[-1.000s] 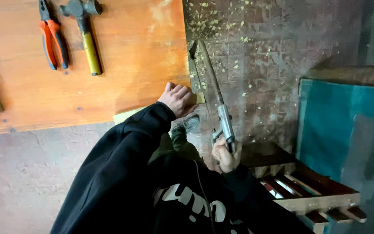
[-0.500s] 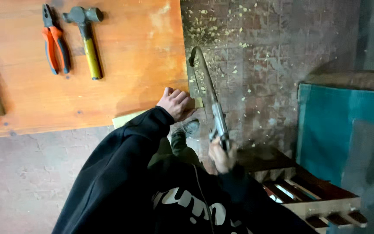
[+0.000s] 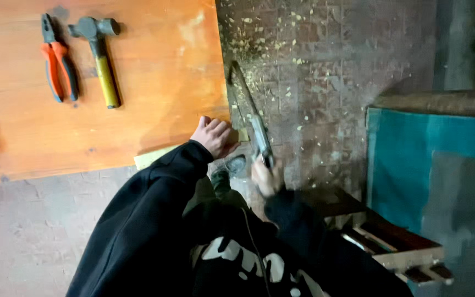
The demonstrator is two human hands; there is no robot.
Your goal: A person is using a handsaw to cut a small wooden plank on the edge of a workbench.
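Note:
My left hand (image 3: pixel 213 135) presses down on a pale wooden strip (image 3: pixel 150 158) that lies along the near edge of the orange wooden tabletop (image 3: pixel 155 71) and sticks out past its right corner. My right hand (image 3: pixel 266 177) grips the handle of a hacksaw (image 3: pixel 251 118), blurred by motion. The saw's blade runs away from me across the strip's overhanging end, just right of my left hand. Both arms are in black sleeves.
Pliers with red and dark handles (image 3: pixel 57 66) and a hammer with a yellowish handle (image 3: pixel 101 58) lie on the tabletop at the far left. Wood chips litter the tiled floor (image 3: pixel 325 71). A teal panel (image 3: pixel 413 165) and a wooden crate (image 3: pixel 391 242) stand to the right.
The saw has slid back toward me along its line while my right hand pulled in. My left hand has stayed on the strip.

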